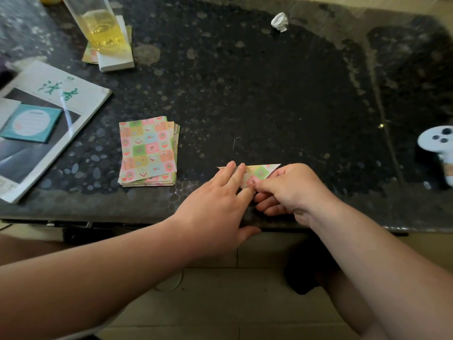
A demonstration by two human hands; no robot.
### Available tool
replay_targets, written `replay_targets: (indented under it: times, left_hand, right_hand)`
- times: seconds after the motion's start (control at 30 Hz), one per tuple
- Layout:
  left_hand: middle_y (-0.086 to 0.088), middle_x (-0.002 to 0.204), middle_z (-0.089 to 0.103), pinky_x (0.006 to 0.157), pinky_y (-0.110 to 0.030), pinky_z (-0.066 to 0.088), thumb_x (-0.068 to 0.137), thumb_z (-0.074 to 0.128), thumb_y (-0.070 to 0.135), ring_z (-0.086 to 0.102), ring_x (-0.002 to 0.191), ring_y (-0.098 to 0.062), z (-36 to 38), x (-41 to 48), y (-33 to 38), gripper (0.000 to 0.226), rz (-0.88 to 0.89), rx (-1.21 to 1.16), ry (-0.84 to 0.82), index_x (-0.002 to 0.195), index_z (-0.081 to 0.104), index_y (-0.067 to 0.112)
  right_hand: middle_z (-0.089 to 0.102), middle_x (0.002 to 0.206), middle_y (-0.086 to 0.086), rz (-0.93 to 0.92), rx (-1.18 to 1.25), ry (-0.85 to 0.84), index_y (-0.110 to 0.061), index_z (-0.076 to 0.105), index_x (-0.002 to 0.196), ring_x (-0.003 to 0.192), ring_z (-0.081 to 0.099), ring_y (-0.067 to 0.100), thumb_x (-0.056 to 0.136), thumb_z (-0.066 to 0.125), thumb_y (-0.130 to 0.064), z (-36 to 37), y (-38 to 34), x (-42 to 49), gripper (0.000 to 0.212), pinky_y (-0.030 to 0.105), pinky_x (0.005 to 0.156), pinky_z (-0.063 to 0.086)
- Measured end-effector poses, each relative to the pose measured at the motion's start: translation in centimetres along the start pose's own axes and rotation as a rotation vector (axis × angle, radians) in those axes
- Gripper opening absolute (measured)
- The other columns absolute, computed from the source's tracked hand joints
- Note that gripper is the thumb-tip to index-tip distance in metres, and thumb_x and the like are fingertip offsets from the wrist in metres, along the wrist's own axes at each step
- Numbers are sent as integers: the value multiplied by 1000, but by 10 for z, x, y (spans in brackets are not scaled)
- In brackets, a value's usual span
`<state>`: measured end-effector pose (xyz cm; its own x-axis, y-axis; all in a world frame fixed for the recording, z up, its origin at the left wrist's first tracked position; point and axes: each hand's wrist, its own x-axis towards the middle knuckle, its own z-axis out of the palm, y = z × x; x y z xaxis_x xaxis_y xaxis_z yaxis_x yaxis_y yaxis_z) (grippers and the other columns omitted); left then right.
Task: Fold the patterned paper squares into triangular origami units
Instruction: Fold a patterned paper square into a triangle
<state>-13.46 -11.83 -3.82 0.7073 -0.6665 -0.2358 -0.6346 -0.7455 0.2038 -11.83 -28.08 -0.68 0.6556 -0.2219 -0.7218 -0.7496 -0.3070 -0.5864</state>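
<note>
Presses the folded paper [260, 173] flat with the straight fingers of the left hand [220, 200]; pinches its near tip with the curled right hand [291, 190], hands close together. Lies by the front edge of the dark table [245, 94], long edge left to right on the far side, point toward the person. Just left, the stack of patterned squares [147, 153]. Farther left, a magazine [56, 99] lettered 读者 in green.

Counted: one stack of patterned squares [148, 152], sheet number not told; one folded triangle [260, 172]; one glass [103, 28]; one white pad [117, 62]; one magazine [73, 94]; one teal notepad [31, 123]; one crumpled paper ball [279, 22]; one white controller [436, 141]. Two hands are noted: left hand [215, 204], right hand [294, 190].
</note>
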Motion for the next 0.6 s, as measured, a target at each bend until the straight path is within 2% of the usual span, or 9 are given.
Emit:
replay_targets:
  times: [0.1, 0.23, 0.4, 0.6]
  left_hand:
    - [-21, 168, 0, 128, -44, 5, 90, 41, 78, -4, 156, -36, 2, -1, 1, 89, 9, 40, 6, 153, 32, 16]
    - [-18, 168, -11, 128, -47, 1, 87, 35, 84, -11, 155, -38, -1, -2, 1, 97, 7, 84, -50, 158, 18, 20]
    - [-14, 168, -14, 126, -52, 0, 83, 32, 89, -14, 154, -41, -4, -4, -1, 105, -7, 120, -107, 161, 6, 25]
    - [-13, 169, -14, 123, -61, 2, 74, 33, 96, -14, 154, -43, -6, -4, 0, 110, -16, 123, -138, 158, 13, 28]
  right_hand:
    - [73, 60, 5, -1, 6, -1, -5, 71, 81, 52, 70, 15, 94, 74, -17, 0, 0, -1, 18, 24, 46, 56]
    - [73, 60, 5, 7, 5, -2, -5, 72, 84, 52, 71, 14, 95, 74, -16, -1, -2, -2, 15, 24, 48, 58]
    - [72, 58, 4, 24, -6, -16, -5, 70, 82, 52, 70, 14, 96, 71, -14, -1, -3, -1, 17, 25, 50, 58]
    - [69, 54, 3, 14, -12, 6, -5, 70, 82, 48, 69, 14, 96, 69, -11, 1, -3, -3, 15, 25, 49, 57]
